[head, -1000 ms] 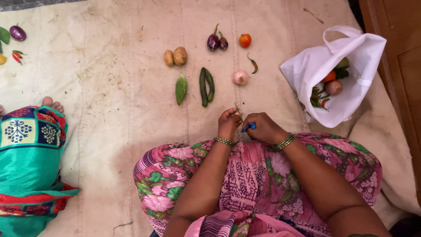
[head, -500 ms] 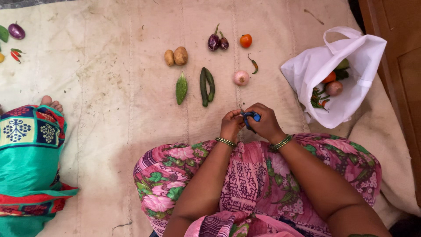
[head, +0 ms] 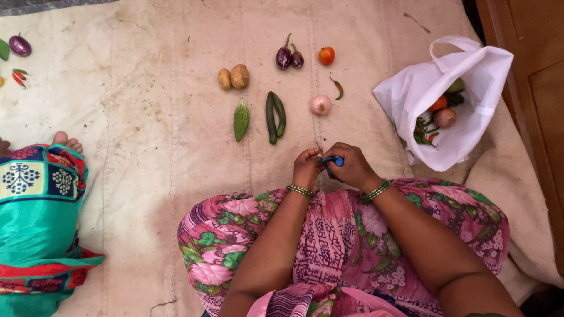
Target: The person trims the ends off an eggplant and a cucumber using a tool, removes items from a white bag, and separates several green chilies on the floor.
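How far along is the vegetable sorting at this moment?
Laid out on the cloth: potatoes, bitter gourd, cucumbers, brinjals, tomato, onion, chilli. In hand: both hands, left hand and right hand, grip a small blue item. Left: vegetables remain inside the white bag.

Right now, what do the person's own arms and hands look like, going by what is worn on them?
Both forearms are bare, with no sleeves in view. The left hand has a narrow green and gold beaded bangle at the wrist. The right hand has similar green and gold bangles, apparently a few stacked together. No rings, gloves or watch can be made out.
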